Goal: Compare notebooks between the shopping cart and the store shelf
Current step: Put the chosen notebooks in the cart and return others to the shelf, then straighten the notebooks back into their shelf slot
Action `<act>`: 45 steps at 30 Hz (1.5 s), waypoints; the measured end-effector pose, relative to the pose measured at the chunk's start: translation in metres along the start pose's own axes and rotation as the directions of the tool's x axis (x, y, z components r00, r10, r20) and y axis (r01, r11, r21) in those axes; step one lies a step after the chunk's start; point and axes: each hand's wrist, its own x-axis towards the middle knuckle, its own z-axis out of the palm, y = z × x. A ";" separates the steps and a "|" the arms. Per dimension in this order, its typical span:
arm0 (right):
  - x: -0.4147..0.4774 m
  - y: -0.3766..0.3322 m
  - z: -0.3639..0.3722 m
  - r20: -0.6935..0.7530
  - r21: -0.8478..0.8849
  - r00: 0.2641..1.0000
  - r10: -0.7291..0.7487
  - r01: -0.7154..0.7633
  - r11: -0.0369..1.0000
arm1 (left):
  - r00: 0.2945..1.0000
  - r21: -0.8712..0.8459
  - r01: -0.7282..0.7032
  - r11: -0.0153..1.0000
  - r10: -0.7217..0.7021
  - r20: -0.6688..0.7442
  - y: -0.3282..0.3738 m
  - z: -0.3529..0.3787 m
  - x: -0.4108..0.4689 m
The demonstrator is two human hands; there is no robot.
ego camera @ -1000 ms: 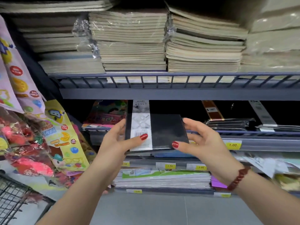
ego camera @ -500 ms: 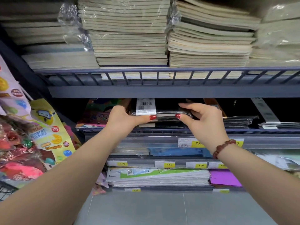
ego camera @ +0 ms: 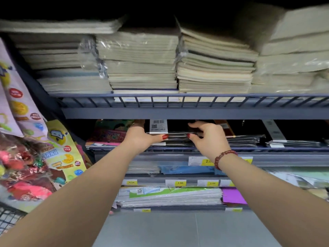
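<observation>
In the head view, both bare arms reach forward and up to the second tier of a grey metal store shelf. Between the hands lies a thin black notebook with a white barcoded label band, flat on top of a low stack of dark wrapped notebooks. Its cover faces up, so only the near edge shows. Its long axis cannot be told from here; the white band runs from the near edge back into the shelf, and its barcode end stands up at the rear.

The left hand holds the left end of the notebook, its red-nailed thumb pressed on the near edge and the fingers hidden behind. The right hand pinches the right end, thumb in front and fingers curled over the top, a narrow grip on the thin edge. A dark red bead bracelet circles the right wrist.

Above, cream paper notebook stacks in clear wrap fill the upper tier. Below, yellow price tags line the lower rails. At the far left hang colourful printed packets, and a dark wire shopping cart corner shows at the bottom left.
</observation>
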 end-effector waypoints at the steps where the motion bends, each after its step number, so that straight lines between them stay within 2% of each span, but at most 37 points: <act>1: -0.002 -0.002 -0.008 0.060 -0.103 0.998 -0.014 0.021 0.994 | 1.000 0.062 0.019 0.998 -0.017 -0.026 0.003 0.000 -0.005; 3: -0.012 -0.004 -0.025 0.140 -0.245 0.990 -0.017 0.051 0.968 | 0.997 0.189 0.006 0.982 0.009 -0.077 0.008 -0.002 -0.021; 5: -0.030 -0.006 -0.044 0.166 -0.314 0.985 -0.043 0.094 0.945 | 0.994 0.291 -0.058 0.955 0.083 -0.074 0.007 -0.005 -0.039; 8: -0.061 -0.008 -0.079 0.191 -0.410 0.980 -0.062 0.137 0.901 | 0.987 0.362 -0.127 0.924 0.153 -0.045 0.007 -0.005 -0.078; 12: -0.098 -0.007 -0.133 0.163 -0.461 0.987 -0.016 0.090 0.883 | 0.979 0.439 -0.192 0.878 0.204 0.020 0.029 0.002 -0.130; 17: -0.130 0.004 -0.203 0.111 -0.457 0.994 -0.004 0.054 0.888 | 0.938 0.535 -0.329 0.778 0.336 0.087 0.097 0.019 -0.174; 24: -0.166 0.051 -0.303 0.029 -0.401 1.000 0.003 0.009 0.916 | 0.868 0.589 -0.476 0.653 0.456 0.196 0.196 0.079 -0.223; 28: -0.175 0.093 -0.353 -0.006 -0.385 1.000 0.003 -0.005 0.923 | 0.854 0.607 -0.501 0.617 0.466 0.231 0.235 0.127 -0.240; 38: -0.173 0.178 -0.402 -0.068 -0.304 0.992 0.105 -0.121 0.945 | 0.832 0.540 -0.551 0.636 0.467 0.298 0.281 0.221 -0.231; 45: -0.139 0.223 -0.402 -0.014 -0.308 0.979 0.205 -0.199 0.930 | 0.821 0.454 -0.571 0.684 0.467 0.328 0.298 0.262 -0.181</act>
